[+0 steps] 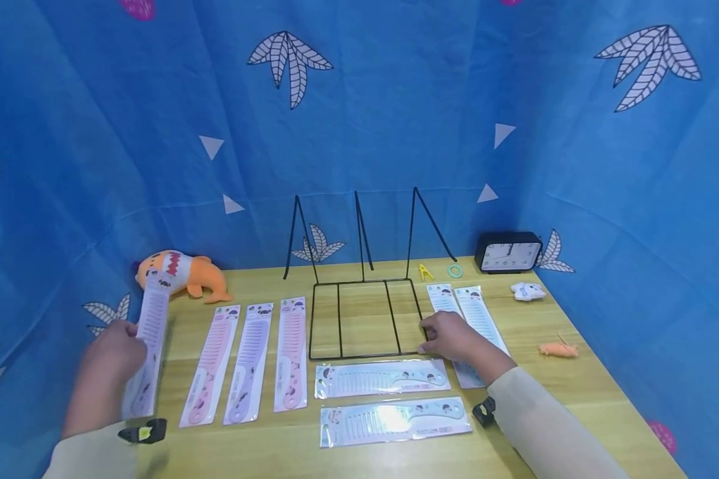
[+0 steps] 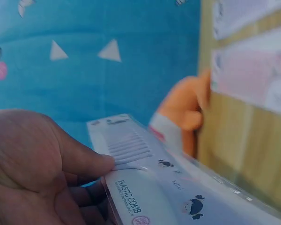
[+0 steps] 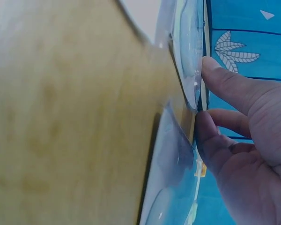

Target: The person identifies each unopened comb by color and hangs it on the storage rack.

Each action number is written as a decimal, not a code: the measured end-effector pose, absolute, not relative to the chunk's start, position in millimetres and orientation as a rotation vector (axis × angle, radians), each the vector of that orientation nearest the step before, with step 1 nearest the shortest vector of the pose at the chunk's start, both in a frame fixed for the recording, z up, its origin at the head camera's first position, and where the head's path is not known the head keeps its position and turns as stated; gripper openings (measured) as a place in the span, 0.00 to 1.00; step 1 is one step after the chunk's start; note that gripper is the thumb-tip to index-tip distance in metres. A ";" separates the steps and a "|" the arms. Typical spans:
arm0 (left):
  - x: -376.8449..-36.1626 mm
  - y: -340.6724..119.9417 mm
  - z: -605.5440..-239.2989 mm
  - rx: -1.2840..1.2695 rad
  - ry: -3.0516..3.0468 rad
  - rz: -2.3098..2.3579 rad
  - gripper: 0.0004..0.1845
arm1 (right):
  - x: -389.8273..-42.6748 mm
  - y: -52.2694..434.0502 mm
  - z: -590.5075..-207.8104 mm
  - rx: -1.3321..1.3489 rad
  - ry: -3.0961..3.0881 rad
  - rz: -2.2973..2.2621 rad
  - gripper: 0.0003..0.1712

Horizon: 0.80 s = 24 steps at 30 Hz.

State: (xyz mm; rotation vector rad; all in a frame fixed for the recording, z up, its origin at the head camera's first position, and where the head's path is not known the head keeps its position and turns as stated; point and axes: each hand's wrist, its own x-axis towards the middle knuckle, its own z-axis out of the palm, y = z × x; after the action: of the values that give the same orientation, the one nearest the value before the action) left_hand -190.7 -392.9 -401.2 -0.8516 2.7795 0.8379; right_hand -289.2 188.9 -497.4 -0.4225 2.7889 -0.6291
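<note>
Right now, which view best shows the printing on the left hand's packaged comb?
Left wrist view: the packaged comb is close, pinched by the left hand, and "PLASTIC COMB" is readable. The head view shows more of its length but no legible printing; the right wrist view misses it.

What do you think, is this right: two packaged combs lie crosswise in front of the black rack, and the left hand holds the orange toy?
Not quite: the left hand holds a packaged comb, not the orange toy; the left wrist view shows this. The rest is right.
</note>
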 end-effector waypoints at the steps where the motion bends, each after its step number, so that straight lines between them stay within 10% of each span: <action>1: -190.8 -388.1 -397.0 -0.834 2.803 0.845 0.27 | -289.1 189.2 -497.5 -0.423 2.790 -0.633 0.37; 24: -202.1 -272.2 -413.6 0.427 2.614 1.751 0.14 | -287.9 189.5 -495.0 -0.410 2.781 -0.677 0.34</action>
State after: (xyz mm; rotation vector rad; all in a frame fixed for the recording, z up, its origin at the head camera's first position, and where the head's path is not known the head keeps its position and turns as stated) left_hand -202.1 -272.2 -413.6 0.4274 2.6141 1.7506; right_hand -287.9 189.5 -495.0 -0.4103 2.7806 -0.6770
